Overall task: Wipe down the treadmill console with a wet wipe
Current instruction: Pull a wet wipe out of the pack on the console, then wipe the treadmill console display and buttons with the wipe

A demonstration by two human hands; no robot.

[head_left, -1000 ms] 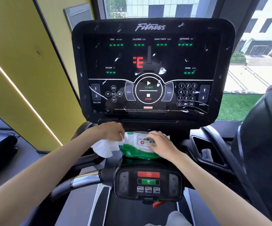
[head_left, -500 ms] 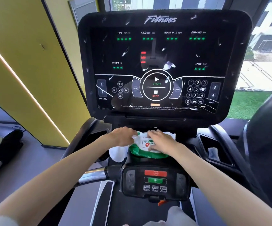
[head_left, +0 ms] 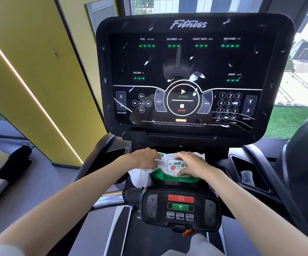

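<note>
Hands unchanged from half a second ago: left hand (head_left: 145, 159) pinches a white wet wipe (head_left: 140, 175), right hand (head_left: 190, 166) presses flat on the green wipes pack (head_left: 175, 170). Pack lies crosswise, long axis left-right, label up, below the treadmill console (head_left: 193, 74).

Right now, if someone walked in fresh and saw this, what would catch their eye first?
The big black console fills the upper middle, its screen flecked with white smears and lit with green dashes. Just below it, both hands meet on a green and white wipe pack: the left hand holds a white wipe at the pack's left edge, and the right hand presses on the pack's top. To the left runs a bright yellow wall.
</note>
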